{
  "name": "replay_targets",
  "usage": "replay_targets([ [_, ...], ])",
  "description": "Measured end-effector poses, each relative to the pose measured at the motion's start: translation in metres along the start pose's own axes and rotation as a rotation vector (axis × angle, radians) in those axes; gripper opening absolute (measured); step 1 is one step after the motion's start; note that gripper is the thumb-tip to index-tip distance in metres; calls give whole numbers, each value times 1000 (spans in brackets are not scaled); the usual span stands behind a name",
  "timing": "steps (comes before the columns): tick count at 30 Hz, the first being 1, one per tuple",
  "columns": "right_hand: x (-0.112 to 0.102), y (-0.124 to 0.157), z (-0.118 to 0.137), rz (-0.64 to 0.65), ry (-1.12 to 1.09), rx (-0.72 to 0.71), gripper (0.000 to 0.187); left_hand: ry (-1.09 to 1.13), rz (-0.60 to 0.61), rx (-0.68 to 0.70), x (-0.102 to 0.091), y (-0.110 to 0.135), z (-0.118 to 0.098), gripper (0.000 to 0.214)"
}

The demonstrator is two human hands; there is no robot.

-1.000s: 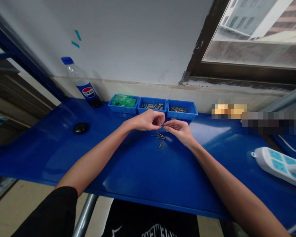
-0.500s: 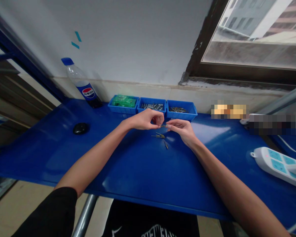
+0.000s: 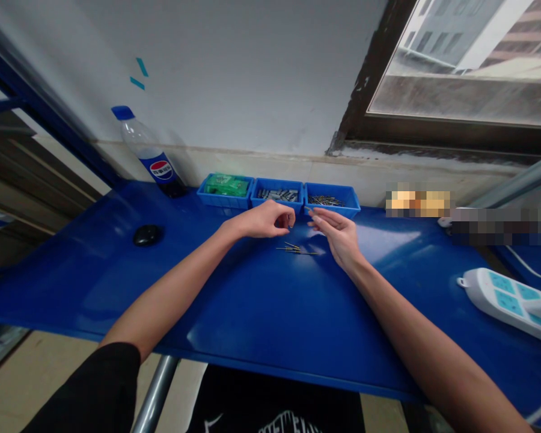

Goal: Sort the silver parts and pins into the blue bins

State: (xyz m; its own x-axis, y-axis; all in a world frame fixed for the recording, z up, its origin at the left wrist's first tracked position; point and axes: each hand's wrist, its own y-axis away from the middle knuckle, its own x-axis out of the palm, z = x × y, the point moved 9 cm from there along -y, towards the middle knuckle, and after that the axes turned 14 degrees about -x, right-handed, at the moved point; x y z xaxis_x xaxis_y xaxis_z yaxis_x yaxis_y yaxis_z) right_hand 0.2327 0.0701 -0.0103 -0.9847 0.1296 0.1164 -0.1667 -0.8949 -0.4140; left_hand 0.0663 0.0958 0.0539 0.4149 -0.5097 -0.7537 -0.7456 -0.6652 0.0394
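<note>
My left hand (image 3: 269,219) is curled above the table, a gap showing between its thumb and fingertips, with nothing visible in it. Opposite it, my right hand (image 3: 336,231) pinches thumb and fingers together. A tiny dark tip shows at those fingertips, too small to name. Below and between the hands, several thin brass-and-dark metal pins (image 3: 293,248) lie loosely together on the blue table (image 3: 261,313). Just behind my right hand, a blue bin (image 3: 338,211) holds many similar pins (image 3: 325,200). The bin (image 3: 277,204) behind my left hand contains small grey metal cylinders (image 3: 288,195).
A third blue bin (image 3: 223,201) holds a green plastic packet (image 3: 226,184). The cola bottle (image 3: 160,165) stands at the back left, behind a black mouse (image 3: 147,235). On the right lies a white power strip (image 3: 507,294). A wall (image 3: 252,78) and window frame (image 3: 433,132) border the back.
My hands have parted; the right has moved slightly right, and the thin metal piece between them is no longer visible there. A separate pin below now lies level beside the others.
</note>
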Motion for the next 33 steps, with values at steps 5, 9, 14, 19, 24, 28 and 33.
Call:
replay_targets([
  [5, -1, 0, 4, -15, -67, -35, 65, -73, 78, -22, 19, -3, 8, 8],
  [9, 1, 1, 4, -11, -117, -9, 59, -110, 84, -26, 26, -6, 11, 9],
  [14, 1, 1, 3, -3, -80, 19, 55, -190, 74, -14, 29, -8, 13, 14],
  [19, 1, 1, 2, -2, -93, 33, 52, -205, 78, -9, 27, -5, 9, 9],
  [24, 2, 1, 5, -5, -90, 41, 48, -158, 127, 32, 32, -3, 2, 4],
  [28, 3, 1, 5, -4, -132, 43, 45, -140, 121, 31, 32, -5, 4, 8],
  [33, 3, 0, 3, 11, -106, 47, 46, -225, 120, 5, 32, -5, 9, 12],
])
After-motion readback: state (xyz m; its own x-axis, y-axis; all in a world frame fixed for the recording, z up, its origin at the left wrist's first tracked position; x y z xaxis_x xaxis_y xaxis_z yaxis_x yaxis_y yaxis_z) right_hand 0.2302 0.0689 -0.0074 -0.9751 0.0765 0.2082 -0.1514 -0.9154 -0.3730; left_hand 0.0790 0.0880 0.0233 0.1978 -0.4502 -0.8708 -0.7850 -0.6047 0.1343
